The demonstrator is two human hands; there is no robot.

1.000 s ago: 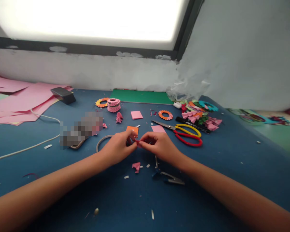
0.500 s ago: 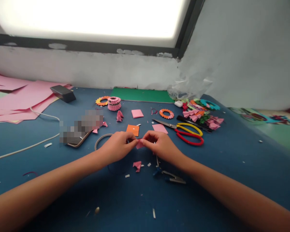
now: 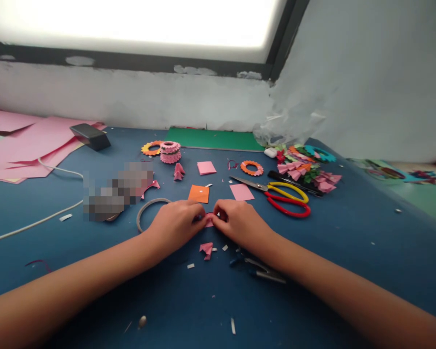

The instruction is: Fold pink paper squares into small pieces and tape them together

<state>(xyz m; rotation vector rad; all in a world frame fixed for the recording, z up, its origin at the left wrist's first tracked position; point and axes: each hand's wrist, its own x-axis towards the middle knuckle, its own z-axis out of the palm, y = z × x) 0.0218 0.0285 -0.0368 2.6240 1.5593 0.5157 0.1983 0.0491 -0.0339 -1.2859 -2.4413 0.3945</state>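
Between my two hands is a small piece of pink paper (image 3: pixel 210 221), pinched at both sides by the fingertips. My left hand (image 3: pixel 179 218) is closed on its left edge, and my right hand (image 3: pixel 240 220) is closed on its right edge. The fingers cover much of the paper, so its folds are hard to make out. Just below lies a folded pink paper piece (image 3: pixel 206 250). Above the hands are an orange paper square (image 3: pixel 198 194) and a pink paper square (image 3: pixel 241 192). A grey ring (image 3: pixel 141 218) lies partly behind my left hand.
Scissors (image 3: pixel 279 194) with red and yellow handles lie to the right, near a heap of folded paper pieces (image 3: pixel 305 167). A blurred-out phone-like object (image 3: pixel 119 196) and a cable (image 3: pixel 32 224) are on the left. Blue-handled pliers (image 3: pixel 263 271) sit under my right forearm.
Both hands have turned slightly inward, their fingers curling more over the pink paper, which now looks bent. The view has shifted a little; the things on the table stay put.
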